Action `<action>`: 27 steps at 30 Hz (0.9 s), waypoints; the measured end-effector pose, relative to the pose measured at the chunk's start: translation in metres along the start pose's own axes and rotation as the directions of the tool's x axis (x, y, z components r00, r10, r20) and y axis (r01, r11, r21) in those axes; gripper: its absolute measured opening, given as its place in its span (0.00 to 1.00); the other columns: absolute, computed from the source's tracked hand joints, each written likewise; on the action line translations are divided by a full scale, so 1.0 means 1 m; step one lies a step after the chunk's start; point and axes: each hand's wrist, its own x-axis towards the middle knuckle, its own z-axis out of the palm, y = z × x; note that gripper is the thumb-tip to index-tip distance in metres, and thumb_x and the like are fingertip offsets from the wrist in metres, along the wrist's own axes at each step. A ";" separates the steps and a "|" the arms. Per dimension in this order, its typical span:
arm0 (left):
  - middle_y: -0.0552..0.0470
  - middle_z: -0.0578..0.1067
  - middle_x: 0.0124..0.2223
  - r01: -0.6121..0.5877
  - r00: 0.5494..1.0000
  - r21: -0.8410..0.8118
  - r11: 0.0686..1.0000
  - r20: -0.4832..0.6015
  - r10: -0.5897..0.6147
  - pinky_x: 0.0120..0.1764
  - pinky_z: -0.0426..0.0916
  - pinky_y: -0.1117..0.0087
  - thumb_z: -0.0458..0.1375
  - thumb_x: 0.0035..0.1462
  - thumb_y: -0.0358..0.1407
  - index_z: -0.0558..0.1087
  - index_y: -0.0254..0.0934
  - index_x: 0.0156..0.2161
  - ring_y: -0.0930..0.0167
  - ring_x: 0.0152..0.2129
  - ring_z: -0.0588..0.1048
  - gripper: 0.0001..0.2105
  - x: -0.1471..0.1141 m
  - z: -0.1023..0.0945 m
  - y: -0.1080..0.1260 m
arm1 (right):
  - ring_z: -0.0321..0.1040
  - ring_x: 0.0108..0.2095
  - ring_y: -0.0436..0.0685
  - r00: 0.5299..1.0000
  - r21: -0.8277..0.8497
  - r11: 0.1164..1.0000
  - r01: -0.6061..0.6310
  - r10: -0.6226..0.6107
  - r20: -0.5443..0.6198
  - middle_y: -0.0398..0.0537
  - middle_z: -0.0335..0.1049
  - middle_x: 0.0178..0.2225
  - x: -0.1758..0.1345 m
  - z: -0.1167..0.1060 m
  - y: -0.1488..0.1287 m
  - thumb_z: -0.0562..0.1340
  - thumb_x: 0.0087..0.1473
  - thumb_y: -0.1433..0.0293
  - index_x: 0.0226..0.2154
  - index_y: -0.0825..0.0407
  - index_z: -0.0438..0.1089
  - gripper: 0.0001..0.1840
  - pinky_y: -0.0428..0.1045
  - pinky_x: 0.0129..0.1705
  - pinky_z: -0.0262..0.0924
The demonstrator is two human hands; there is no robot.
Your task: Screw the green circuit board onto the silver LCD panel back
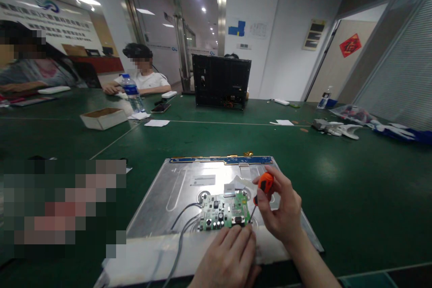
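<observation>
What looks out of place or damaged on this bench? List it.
Nothing looks broken or spilled. The metal panel lies face down with its green circuit board exposed and grey cables trailing loose over the near edge. The right hand holds an orange screwdriver at the board; the left hand rests beside it. Paper scraps lie scattered farther back.

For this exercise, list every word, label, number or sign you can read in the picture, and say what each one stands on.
None can be read.
Wall banner: lines of characters, blurred.
Red door sign: one character, unclear.
White label on the metal panel: too small.
Circuit board markings: too small.
Bottle label: blurred.
</observation>
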 end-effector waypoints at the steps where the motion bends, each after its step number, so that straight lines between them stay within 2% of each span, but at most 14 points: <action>1: 0.42 0.78 0.45 -0.001 1.000 0.000 1.000 -0.004 0.001 0.42 0.70 0.63 0.54 0.62 0.34 0.70 0.31 0.48 0.63 0.40 0.75 0.11 0.000 -0.001 0.000 | 0.67 0.20 0.49 1.000 0.016 1.000 -0.004 0.004 0.002 0.47 0.75 0.34 -0.001 0.000 0.000 0.57 0.60 0.72 0.58 0.51 0.58 0.24 0.45 0.22 0.66; 5: 0.43 0.78 0.44 -0.003 0.999 -0.004 1.000 -0.034 0.003 0.41 0.70 0.63 0.52 0.64 0.33 0.71 0.30 0.46 0.63 0.39 0.75 0.11 0.003 -0.002 0.001 | 0.68 0.21 0.50 1.000 -0.007 1.000 -0.006 0.006 0.005 0.49 0.76 0.35 -0.001 -0.001 0.000 0.57 0.59 0.72 0.56 0.51 0.59 0.22 0.46 0.22 0.67; 10: 0.42 0.78 0.44 -0.005 1.000 -0.001 1.000 -0.022 0.005 0.41 0.70 0.63 0.52 0.63 0.33 0.71 0.30 0.46 0.63 0.39 0.75 0.10 0.002 -0.002 0.001 | 0.67 0.19 0.49 1.000 -0.027 1.000 -0.001 0.001 0.011 0.48 0.75 0.34 0.001 0.000 -0.001 0.57 0.61 0.72 0.57 0.51 0.58 0.22 0.45 0.22 0.66; 16: 0.42 0.78 0.45 -0.011 1.000 0.003 1.000 -0.007 0.011 0.41 0.70 0.63 0.55 0.62 0.34 0.70 0.30 0.47 0.63 0.39 0.75 0.11 0.001 0.000 0.000 | 0.62 0.17 0.47 0.999 -0.072 0.997 0.022 -0.025 -0.043 0.45 0.70 0.32 -0.001 0.003 0.001 0.59 0.61 0.68 0.54 0.51 0.59 0.19 0.44 0.19 0.64; 27: 0.43 0.79 0.43 -0.012 1.000 0.004 1.000 -0.024 0.012 0.39 0.71 0.63 0.51 0.63 0.31 0.71 0.29 0.46 0.62 0.37 0.76 0.10 0.006 -0.004 0.000 | 0.61 0.18 0.46 0.998 -0.015 1.000 0.013 -0.014 -0.054 0.44 0.69 0.33 -0.002 0.005 0.001 0.61 0.61 0.68 0.53 0.51 0.59 0.18 0.43 0.19 0.63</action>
